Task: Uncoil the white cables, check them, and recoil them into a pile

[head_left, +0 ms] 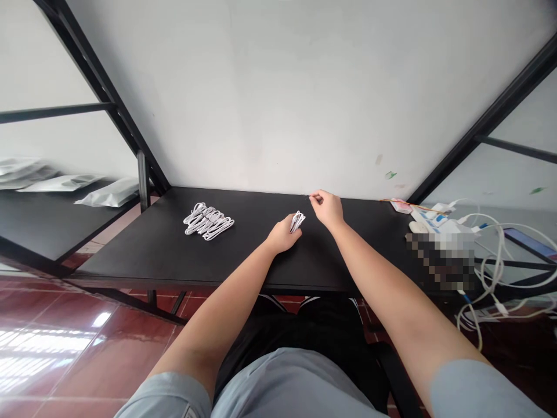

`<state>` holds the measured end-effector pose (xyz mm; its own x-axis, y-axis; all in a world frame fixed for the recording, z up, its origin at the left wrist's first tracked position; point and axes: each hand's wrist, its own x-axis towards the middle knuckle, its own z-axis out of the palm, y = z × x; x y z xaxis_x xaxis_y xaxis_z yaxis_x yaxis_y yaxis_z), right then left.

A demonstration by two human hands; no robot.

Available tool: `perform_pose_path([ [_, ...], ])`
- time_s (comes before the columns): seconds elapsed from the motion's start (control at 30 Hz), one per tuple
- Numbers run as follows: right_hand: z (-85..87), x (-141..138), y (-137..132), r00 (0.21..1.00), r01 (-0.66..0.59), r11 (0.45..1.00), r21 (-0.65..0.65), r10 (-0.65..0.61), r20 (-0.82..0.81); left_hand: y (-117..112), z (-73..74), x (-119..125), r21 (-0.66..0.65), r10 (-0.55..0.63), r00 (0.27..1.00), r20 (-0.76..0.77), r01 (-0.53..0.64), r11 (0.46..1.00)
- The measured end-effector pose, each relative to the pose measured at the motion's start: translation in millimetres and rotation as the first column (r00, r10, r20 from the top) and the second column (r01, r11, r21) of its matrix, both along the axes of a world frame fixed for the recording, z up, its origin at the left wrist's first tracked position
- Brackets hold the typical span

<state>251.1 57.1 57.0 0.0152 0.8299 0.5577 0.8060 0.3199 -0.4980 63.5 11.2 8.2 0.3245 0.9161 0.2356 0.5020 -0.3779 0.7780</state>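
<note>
My left hand (pixel 282 234) is closed around a folded white cable (pixel 297 221), whose looped end sticks out past the fingers above the black table. To its right and farther back, my right hand (pixel 327 208) pinches at the table's rear edge by the wall. Thin dark strands, perhaps wire ties, (pixel 306 197) lie at those fingertips; they are too fine to make out clearly. Left of both hands, several bundled white cables (pixel 208 221) rest side by side on the table.
The black table (pixel 143 255) backs onto a pale wall. At its right end sit power strips and plugs (pixel 435 215), tangled white cords (pixel 498 261), a phone (pixel 528 242) and a pixelated patch. Plastic packets (pixel 111 191) lie on a left shelf. Black metal posts (pixel 126 128) slant upward.
</note>
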Motion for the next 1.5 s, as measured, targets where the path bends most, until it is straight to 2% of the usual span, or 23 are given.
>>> perform_pose_path([
  [0.2,-19.1,24,18,0.991,0.090,0.991,-0.103,-0.080,0.103,4,1.4,-1,-0.082,-0.015,0.997,0.069,0.021,0.996],
  [0.3,-29.5,27,13,0.991,0.080,0.992,-0.100,-0.068,0.118,7,-2.3,0,-0.139,0.008,0.981,0.195,0.020,0.990],
  [0.4,-35.8,18,3,0.992,0.085,0.995,-0.048,-0.079,0.100,12,-5.8,2,-0.207,0.055,0.954,0.296,0.007,0.978],
  [0.47,-37.9,7,-4,0.998,-0.001,0.999,-0.042,-0.001,-0.061,18,-5.2,4,-0.246,0.089,0.938,0.335,-0.004,0.969],
  [0.53,-39.6,-6,-8,0.928,-0.187,0.966,-0.176,0.115,-0.354,25,-1.1,5,-0.277,0.105,0.931,0.349,-0.004,0.961],
  [0.63,-43.2,-20,-10,0.854,-0.331,0.909,-0.253,0.174,-0.491,36,8.1,5,-0.332,0.100,0.927,0.360,0.028,0.943],
  [0.73,-47.4,-26,-7,0.789,-0.388,0.880,-0.275,0.162,-0.593,47,14.0,7,-0.368,0.094,0.921,0.379,0.057,0.928],
  [0.83,-49.4,-24,-1,0.743,-0.395,0.877,-0.273,0.130,-0.656,59,13.7,13,-0.362,0.108,0.912,0.395,0.046,0.931],
  [0.97,-50.5,-17,7,0.723,-0.349,0.896,-0.274,0.071,-0.688,68,7.2,23,-0.328,0.130,0.914,0.385,0.004,0.945],
  [1.07,-52.3,-15,8,0.713,-0.344,0.895,-0.284,0.052,-0.700,68,0.4,22,-0.303,0.127,0.923,0.364,-0.012,0.953],
  [1.2,-53.4,-14,3,0.676,-0.404,0.874,-0.270,0.087,-0.732,59,-5.0,13,-0.283,0.105,0.935,0.338,-0.005,0.959],
  [1.37,-52.4,-13,-3,0.602,-0.468,0.840,-0.274,0.076,-0.795,55,2.1,1,-0.291,0.088,0.931,0.353,0.021,0.956],
  [1.5,-53.0,-10,-5,0.574,-0.477,0.833,-0.280,0.054,-0.817,59,9.9,-10,-0.361,0.005,0.923,0.384,0.146,0.921],
])
